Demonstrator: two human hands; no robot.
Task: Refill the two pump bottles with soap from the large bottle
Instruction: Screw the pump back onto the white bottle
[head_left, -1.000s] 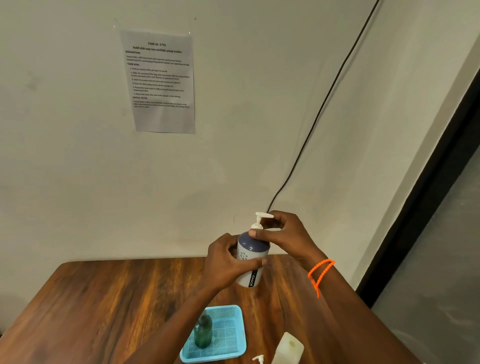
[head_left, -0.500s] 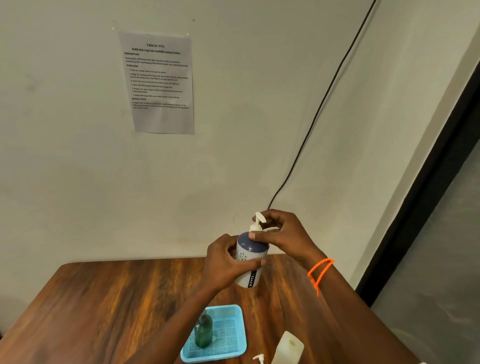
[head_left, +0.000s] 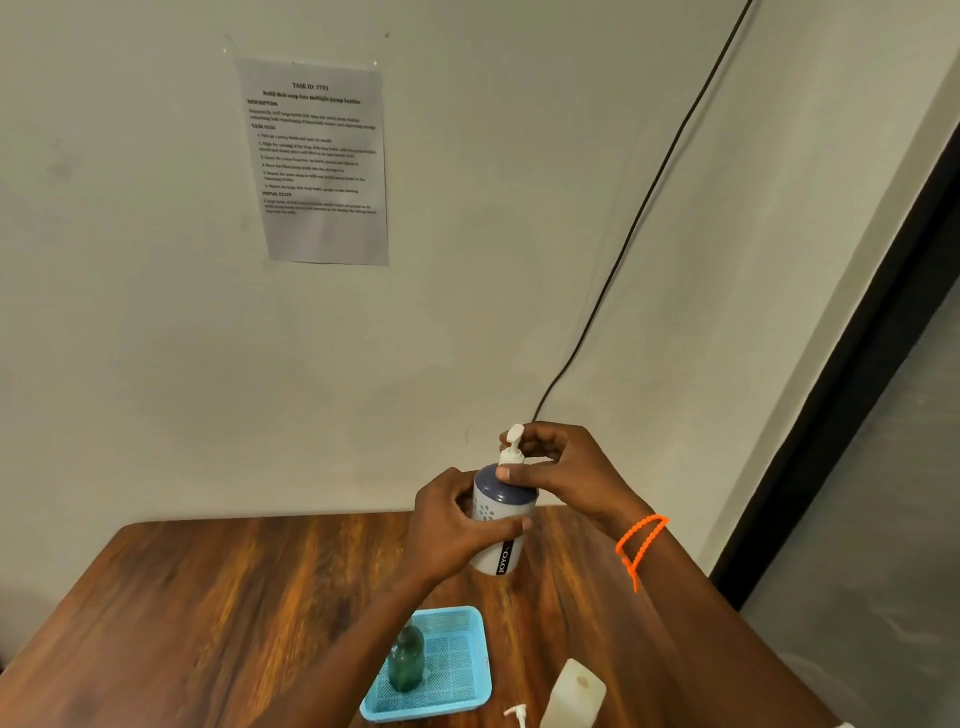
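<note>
My left hand (head_left: 451, 525) grips the body of a white pump bottle (head_left: 496, 543) with a blue-grey shoulder, held up above the table. My right hand (head_left: 563, 470) pinches its white pump head (head_left: 512, 447) at the collar, thumb on the shoulder. A green bottle (head_left: 406, 661) without a pump stands in the blue tray (head_left: 467, 699), partly hidden by my left forearm. The large pale bottle (head_left: 574, 696) stands at the bottom edge, its mouth open. A loose white pump head (head_left: 517, 714) lies beside it.
The wooden table (head_left: 182, 613) meets a pale wall at the back. A printed sheet (head_left: 317, 161) is taped to the wall, and a black cable (head_left: 623, 244) runs down it. An orange band (head_left: 641, 543) is on my right wrist.
The pump spout has turned from pointing right to pointing away, as my right fingers twist the head. The bottle and my left hand stay in place.
</note>
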